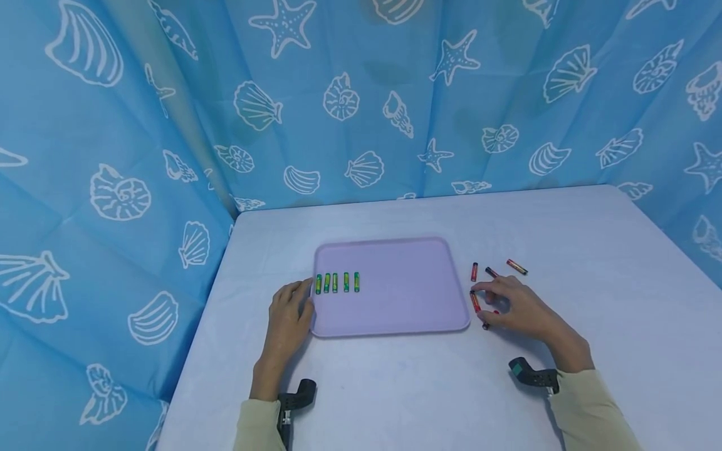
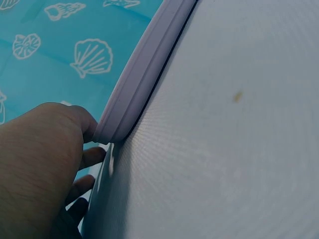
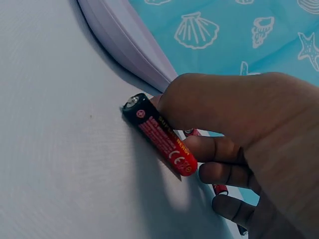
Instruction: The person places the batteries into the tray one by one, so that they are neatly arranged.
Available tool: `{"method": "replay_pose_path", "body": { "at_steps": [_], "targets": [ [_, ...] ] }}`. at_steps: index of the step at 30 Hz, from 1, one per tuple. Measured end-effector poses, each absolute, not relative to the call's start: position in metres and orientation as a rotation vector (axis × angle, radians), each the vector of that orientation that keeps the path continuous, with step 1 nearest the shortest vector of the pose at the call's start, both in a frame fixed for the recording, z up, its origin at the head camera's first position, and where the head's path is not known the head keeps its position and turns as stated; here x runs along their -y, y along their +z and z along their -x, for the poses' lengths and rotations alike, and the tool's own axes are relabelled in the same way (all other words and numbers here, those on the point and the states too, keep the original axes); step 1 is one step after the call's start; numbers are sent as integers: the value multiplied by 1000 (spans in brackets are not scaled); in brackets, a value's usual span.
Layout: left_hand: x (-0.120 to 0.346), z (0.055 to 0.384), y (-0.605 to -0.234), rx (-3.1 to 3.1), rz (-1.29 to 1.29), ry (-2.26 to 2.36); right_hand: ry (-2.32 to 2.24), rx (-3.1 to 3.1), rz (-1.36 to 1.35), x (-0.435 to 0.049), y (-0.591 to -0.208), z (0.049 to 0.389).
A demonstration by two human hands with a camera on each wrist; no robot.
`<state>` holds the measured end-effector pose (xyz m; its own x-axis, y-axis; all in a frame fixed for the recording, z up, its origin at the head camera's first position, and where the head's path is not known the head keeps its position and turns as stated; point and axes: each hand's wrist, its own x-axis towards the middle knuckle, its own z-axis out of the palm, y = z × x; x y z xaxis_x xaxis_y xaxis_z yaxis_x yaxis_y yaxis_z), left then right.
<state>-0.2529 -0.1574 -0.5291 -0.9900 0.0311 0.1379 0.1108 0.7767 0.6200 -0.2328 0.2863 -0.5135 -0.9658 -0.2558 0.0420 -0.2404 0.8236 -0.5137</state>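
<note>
At the left rim of the pale purple tray, my left hand rests with relaxed fingers. Its thumb reaches the tray's edge in the left wrist view. Several green batteries stand in a row inside the tray, near its left side. To the right of the tray, my right hand pinches a red and black battery between thumb and index finger. Another red and black battery lies just in front of the thumb. The thumb hides most of the pinched one in the right wrist view.
Beyond my right hand lie more red and black batteries, one upright in view, one slanted and one partly behind the fingers. A white cloth covers the table. Blue shell-patterned curtains hang behind and at the sides.
</note>
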Motion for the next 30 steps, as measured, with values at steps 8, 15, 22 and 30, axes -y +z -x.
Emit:
{"method": "replay_pose_path", "body": {
  "at_steps": [8,15,22,30],
  "targets": [
    [159,255,-527,2848,104,-987,-861,-3026,463,-282,-514,236],
    [161,255,-528,2833,120,-1012,-911,-3065,457,-279,-512,237],
    [157,254,-531,2832,101,-1025,-1005,-3091,549,-270,-508,240],
    [159,254,-534,2818,119,-1001,-985,-3048,539,-247,-503,251]
  ]
}}
